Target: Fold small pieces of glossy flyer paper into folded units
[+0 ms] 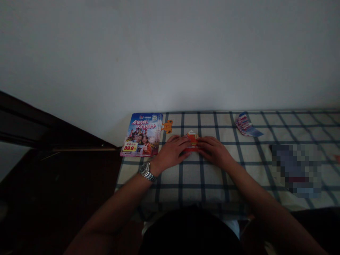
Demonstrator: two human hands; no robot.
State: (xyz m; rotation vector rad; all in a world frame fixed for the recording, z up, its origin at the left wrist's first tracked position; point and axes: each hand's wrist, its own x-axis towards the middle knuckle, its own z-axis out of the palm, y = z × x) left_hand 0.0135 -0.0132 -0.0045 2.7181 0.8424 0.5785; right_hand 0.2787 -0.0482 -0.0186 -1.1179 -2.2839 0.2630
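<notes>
A small folded paper (193, 141), orange-red with a white pointed tip, lies on the checked tablecloth in front of me. My left hand (174, 150), below a metal wristwatch (147, 171), has its fingers on the paper's left side. From the right, the fingers of my right hand (214, 150) press on its other edge. Both thumbs are close to the lower edge. How far the fingers wrap under the paper is hidden.
Left of my hands lies a stack of printed flyers (142, 136), beside a bear-shaped cutout (167, 126). A folded paper piece (245, 125) rests at the right rear. A blurred-out item (297, 170) lies further right. The wall (202, 63) borders the table's (172, 191) back edge.
</notes>
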